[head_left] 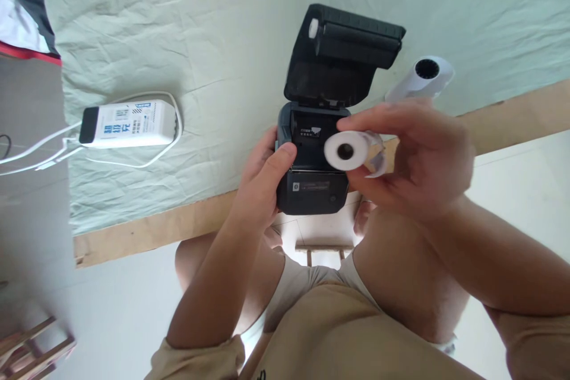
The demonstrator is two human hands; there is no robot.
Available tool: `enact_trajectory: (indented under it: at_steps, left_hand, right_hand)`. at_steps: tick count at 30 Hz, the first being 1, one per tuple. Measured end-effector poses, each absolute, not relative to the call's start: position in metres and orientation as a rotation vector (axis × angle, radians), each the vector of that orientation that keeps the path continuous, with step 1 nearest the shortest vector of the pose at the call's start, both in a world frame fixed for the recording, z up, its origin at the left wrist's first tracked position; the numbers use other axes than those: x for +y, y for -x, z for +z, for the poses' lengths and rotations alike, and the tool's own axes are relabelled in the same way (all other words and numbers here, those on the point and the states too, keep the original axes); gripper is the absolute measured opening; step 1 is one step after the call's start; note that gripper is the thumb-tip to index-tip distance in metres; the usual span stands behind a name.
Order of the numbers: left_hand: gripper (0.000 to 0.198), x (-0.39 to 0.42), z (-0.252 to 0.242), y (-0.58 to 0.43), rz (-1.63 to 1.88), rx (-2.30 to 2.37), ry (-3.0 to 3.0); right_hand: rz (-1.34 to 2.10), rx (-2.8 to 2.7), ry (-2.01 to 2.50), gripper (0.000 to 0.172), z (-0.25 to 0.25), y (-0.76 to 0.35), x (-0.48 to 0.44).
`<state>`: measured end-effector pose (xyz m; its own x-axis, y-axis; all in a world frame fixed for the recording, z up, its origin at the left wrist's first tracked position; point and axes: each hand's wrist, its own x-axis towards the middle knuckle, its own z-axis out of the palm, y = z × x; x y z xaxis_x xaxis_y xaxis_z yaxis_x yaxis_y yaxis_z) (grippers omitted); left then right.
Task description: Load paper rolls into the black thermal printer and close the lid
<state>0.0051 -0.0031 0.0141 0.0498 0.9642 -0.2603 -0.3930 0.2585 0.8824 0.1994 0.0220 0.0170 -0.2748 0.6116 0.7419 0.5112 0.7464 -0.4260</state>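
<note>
In the head view, our left hand [262, 175] gripped the left side of the black printer [312, 193] at the near edge of the table [146, 234], its lid [342, 53] swung open. Our right hand [423, 160] pinched 1 white paper roll [345, 151] just over the open bay. A 2nd roll [423, 77] lay on the green cloth [222, 41] behind; a white charger [129, 124] sat well left.

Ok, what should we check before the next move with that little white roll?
1. The lid of the printer is open: ok.
2. The left hand steadies the printer: ok.
3. The right hand has its fingers around the paper roll: ok.
4. The paper bay is empty: cannot tell, the roll hides part.
5. The printer sits fully on the table: not ok, its front hangs over the edge.
</note>
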Motion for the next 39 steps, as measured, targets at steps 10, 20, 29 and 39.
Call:
enact_trajectory:
  at_steps: [10,20,29,39]
  left_hand:
    - [0.031,-0.004,0.020,-0.004,1.121,1.045,-0.785]
    - [0.029,-0.003,0.018,-0.003,1.103,1.025,-0.780]
    - [0.034,-0.004,0.014,-0.001,1.099,1.018,-0.769]
    - [0.030,-0.003,0.014,-0.002,1.133,1.032,-0.748]
  right_hand:
    - [0.078,-1.964,0.962,0.020,0.018,-0.180,0.027]
    - [0.118,-2.011,0.899,0.026,0.021,-0.186,0.029]
    - [0.161,-2.203,0.706,0.005,0.016,-0.186,0.018]
    - [0.041,-2.184,0.655,0.005,0.012,-0.192,0.022]
